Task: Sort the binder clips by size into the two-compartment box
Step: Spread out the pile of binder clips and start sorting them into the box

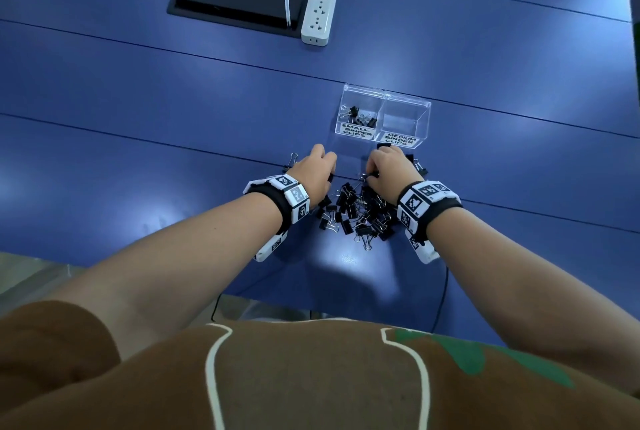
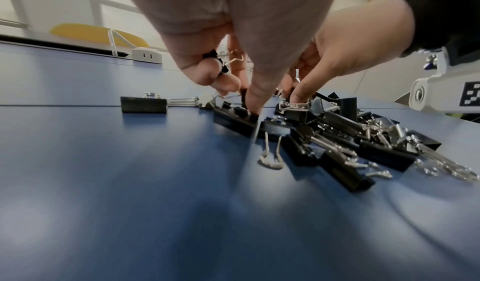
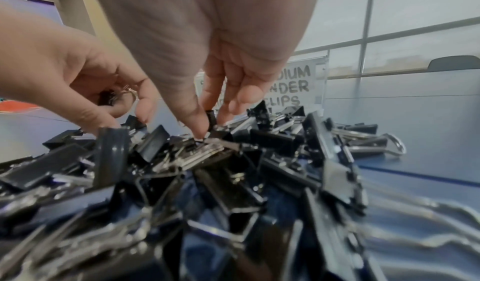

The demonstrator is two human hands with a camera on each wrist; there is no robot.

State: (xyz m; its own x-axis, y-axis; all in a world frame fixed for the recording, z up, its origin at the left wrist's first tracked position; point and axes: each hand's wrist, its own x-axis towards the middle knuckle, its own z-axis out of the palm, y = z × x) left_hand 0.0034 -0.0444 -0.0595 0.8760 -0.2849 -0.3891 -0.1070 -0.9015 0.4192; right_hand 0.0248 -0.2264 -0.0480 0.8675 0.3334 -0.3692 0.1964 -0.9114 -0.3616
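A heap of black binder clips (image 1: 356, 213) lies on the blue table (image 1: 156, 124), just short of the clear two-compartment box (image 1: 405, 105). Its left compartment, labelled SMALL, holds several small clips (image 1: 358, 114); the right one, labelled MEDIUM, looks empty. My left hand (image 1: 329, 173) is at the heap's far left. In the left wrist view its curled fingers keep a small clip (image 2: 217, 60) in the palm while thumb and forefinger reach down onto another clip. My right hand (image 3: 211, 121) pinches a small black clip (image 3: 210, 117) at the top of the heap.
A white power strip (image 1: 318, 13) and a black cable hatch (image 1: 235, 1) lie far back on the table. Stray clips sit left of the left hand (image 1: 292, 161) and right of the right hand (image 1: 419, 166). The table's near edge runs just behind the wrists.
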